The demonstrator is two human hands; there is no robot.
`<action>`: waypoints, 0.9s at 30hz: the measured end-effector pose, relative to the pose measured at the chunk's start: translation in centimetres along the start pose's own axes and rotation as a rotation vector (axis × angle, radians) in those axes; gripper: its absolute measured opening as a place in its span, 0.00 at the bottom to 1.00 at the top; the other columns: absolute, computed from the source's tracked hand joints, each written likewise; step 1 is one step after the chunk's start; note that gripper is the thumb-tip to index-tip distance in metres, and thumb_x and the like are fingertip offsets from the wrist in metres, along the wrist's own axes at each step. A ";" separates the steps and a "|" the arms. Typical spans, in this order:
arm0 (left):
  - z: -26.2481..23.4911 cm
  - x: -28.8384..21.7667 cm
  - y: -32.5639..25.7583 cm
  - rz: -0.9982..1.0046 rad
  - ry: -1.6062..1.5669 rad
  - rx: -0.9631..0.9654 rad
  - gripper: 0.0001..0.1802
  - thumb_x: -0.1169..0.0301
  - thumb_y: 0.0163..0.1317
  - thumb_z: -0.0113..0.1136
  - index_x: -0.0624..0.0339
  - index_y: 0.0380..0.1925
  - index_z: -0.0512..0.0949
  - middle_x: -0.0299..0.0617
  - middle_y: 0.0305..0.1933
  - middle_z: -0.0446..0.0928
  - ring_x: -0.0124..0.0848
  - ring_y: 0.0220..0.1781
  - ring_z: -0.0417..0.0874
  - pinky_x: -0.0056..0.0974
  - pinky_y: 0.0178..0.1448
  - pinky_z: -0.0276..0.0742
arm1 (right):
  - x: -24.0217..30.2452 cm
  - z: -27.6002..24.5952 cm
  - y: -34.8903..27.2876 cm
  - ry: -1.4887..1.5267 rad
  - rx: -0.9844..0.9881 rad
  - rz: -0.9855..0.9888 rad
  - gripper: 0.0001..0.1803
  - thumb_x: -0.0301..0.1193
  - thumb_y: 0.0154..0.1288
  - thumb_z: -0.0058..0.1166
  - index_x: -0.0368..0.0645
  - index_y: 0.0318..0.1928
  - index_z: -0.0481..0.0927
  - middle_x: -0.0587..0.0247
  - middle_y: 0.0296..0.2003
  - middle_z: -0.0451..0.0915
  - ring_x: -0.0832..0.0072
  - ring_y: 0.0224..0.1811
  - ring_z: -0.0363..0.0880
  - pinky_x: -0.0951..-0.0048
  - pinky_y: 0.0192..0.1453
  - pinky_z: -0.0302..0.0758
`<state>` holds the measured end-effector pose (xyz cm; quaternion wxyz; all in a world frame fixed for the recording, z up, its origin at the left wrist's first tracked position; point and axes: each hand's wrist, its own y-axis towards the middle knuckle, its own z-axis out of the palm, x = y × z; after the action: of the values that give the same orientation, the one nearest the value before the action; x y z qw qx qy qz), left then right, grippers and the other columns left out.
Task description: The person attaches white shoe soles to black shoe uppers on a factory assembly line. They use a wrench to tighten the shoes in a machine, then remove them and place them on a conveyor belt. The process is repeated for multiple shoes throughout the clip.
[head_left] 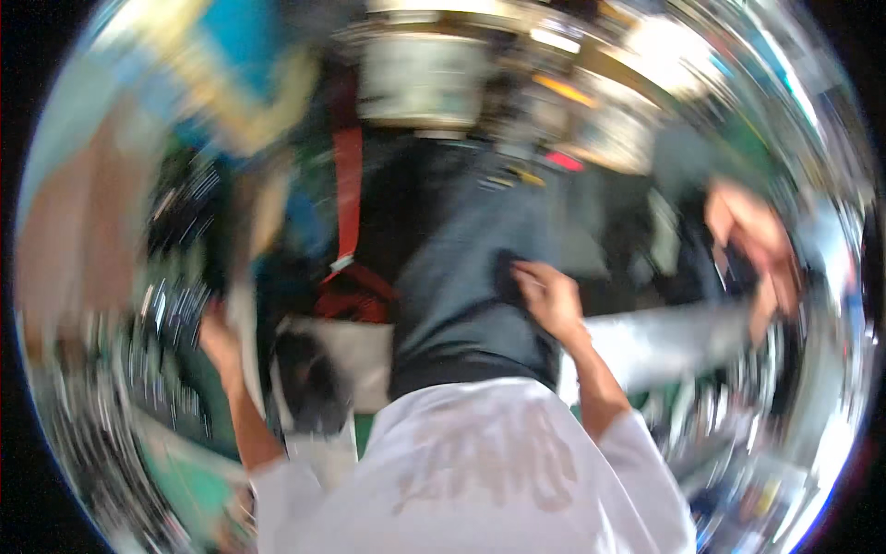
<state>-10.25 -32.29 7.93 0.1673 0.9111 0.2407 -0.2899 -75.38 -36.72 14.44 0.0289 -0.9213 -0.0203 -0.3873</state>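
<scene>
The picture is strongly smeared by motion. My right hand point(551, 300) is over the right side of my grey-blue trousers point(471, 277), its fingers curled together. A dark patch shows at the fingertips; whether it is a held thing, a shadow or part of the trousers I cannot make out. Low at the left, my left hand point(219, 337) reaches out beside a dark area with bright metallic glints point(175, 309). Its fingers are too blurred to read, and nothing held can be made out.
Another person's hand and arm point(757, 235) show at the right. A red strap-like strip point(348, 189) hangs left of my legs. Pale containers point(425, 83) stand ahead, with a blue-and-yellow shape point(245, 65) at upper left. A grey metallic surface point(669, 346) lies to my right.
</scene>
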 end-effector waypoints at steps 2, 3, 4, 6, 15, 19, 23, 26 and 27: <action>9.9 -7.6 -1.2 0.105 -0.284 0.224 0.18 0.80 0.77 0.53 0.76 0.62 0.81 0.58 0.57 0.88 0.44 0.60 0.89 0.43 0.67 0.84 | -4.4 -1.8 -2.6 -0.051 -0.132 0.077 0.16 0.28 0.76 0.59 0.36 0.59 0.87 0.47 0.52 0.90 0.57 0.50 0.91 0.63 0.58 0.85; 15.5 -9.7 -1.3 -0.018 -0.521 0.312 0.18 0.78 0.79 0.53 0.78 0.62 0.81 0.58 0.57 0.87 0.42 0.59 0.90 0.41 0.67 0.84 | -6.9 -2.2 -4.6 -0.023 -0.200 0.116 0.16 0.31 0.77 0.58 0.36 0.58 0.88 0.46 0.52 0.90 0.55 0.50 0.91 0.61 0.56 0.86; 17.4 -17.0 -4.9 0.059 -0.434 0.444 0.18 0.77 0.81 0.51 0.77 0.62 0.81 0.57 0.58 0.87 0.40 0.59 0.90 0.40 0.66 0.85 | -9.2 -3.1 -7.1 0.039 -0.260 0.229 0.15 0.31 0.78 0.58 0.35 0.57 0.88 0.46 0.51 0.90 0.54 0.48 0.92 0.60 0.54 0.87; 24.5 -25.7 -9.9 0.197 -0.758 0.644 0.18 0.76 0.82 0.47 0.73 0.62 0.82 0.57 0.57 0.87 0.40 0.58 0.90 0.42 0.66 0.85 | -12.3 -5.1 -12.8 0.060 -0.413 0.409 0.15 0.31 0.75 0.60 0.34 0.54 0.87 0.44 0.49 0.89 0.51 0.50 0.91 0.56 0.58 0.86; 27.0 -46.7 -20.2 1.099 -0.376 1.261 0.14 0.81 0.78 0.53 0.71 0.57 0.83 0.54 0.55 0.87 0.45 0.57 0.90 0.45 0.62 0.85 | -24.6 -5.0 -52.4 -0.415 -0.879 1.505 0.27 0.36 0.67 0.68 0.37 0.63 0.83 0.40 0.56 0.88 0.46 0.61 0.86 0.53 0.66 0.81; 28.2 -45.2 -18.8 0.976 -0.286 1.310 0.13 0.81 0.79 0.53 0.72 0.57 0.83 0.53 0.54 0.87 0.44 0.56 0.90 0.43 0.61 0.85 | -28.2 -6.6 -56.7 -0.194 -0.817 1.700 0.34 0.45 0.65 0.72 0.34 0.63 0.83 0.41 0.55 0.89 0.49 0.58 0.88 0.56 0.64 0.82; 29.1 -45.4 -19.5 1.017 -0.248 1.331 0.13 0.81 0.79 0.53 0.72 0.57 0.83 0.52 0.53 0.87 0.43 0.56 0.90 0.42 0.60 0.85 | -33.3 -8.0 -56.7 0.133 -0.807 1.658 0.42 0.54 0.61 0.76 0.30 0.61 0.84 0.47 0.51 0.90 0.60 0.54 0.89 0.59 0.59 0.82; 28.2 -45.6 -20.1 1.015 -0.192 1.273 0.13 0.82 0.78 0.54 0.71 0.57 0.83 0.52 0.52 0.87 0.43 0.55 0.90 0.42 0.59 0.85 | -34.0 -7.8 -48.5 0.462 -1.110 1.524 0.45 0.53 0.59 0.79 0.20 0.59 0.81 0.45 0.51 0.88 0.64 0.53 0.87 0.57 0.55 0.83; 28.4 -46.1 -20.6 1.027 -0.186 1.266 0.13 0.82 0.78 0.55 0.71 0.57 0.83 0.52 0.52 0.87 0.43 0.54 0.90 0.42 0.59 0.85 | -33.5 -7.5 -45.3 0.547 -1.310 1.485 0.46 0.50 0.59 0.80 0.17 0.59 0.80 0.42 0.51 0.87 0.63 0.53 0.87 0.56 0.53 0.83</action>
<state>-66.95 -43.62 10.57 -0.2475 0.8020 -0.4302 -0.3324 -106.85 7.48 -2.62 -0.2436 -0.4164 0.7774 -0.4036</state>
